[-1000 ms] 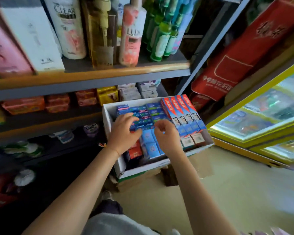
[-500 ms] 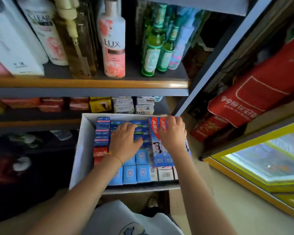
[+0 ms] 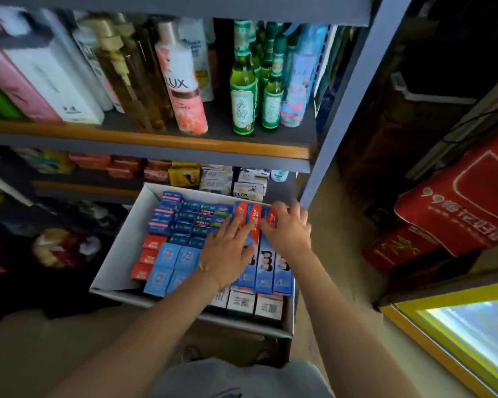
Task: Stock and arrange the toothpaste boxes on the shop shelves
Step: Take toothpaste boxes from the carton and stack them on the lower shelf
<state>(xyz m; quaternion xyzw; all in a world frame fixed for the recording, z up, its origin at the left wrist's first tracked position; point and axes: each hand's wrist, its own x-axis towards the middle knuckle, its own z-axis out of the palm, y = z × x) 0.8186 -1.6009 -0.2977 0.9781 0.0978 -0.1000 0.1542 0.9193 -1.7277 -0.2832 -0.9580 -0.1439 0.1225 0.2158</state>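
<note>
Head view: both flat hands (image 3: 259, 239) on toothpaste boxes (image 3: 263, 262).

In front of you an open white cardboard carton (image 3: 121, 251) sits below the grey metal shelves (image 3: 161, 145), packed with toothpaste boxes. Your left hand (image 3: 227, 251) and right hand (image 3: 288, 228) lie side by side on the long red-and-blue toothpaste boxes (image 3: 263, 265) along its right side. Small blue boxes (image 3: 167, 262) fill its left. The pink LUX bottle (image 3: 184, 90) stands on the shelf above, left of the green glass bottles (image 3: 243, 93).
</note>
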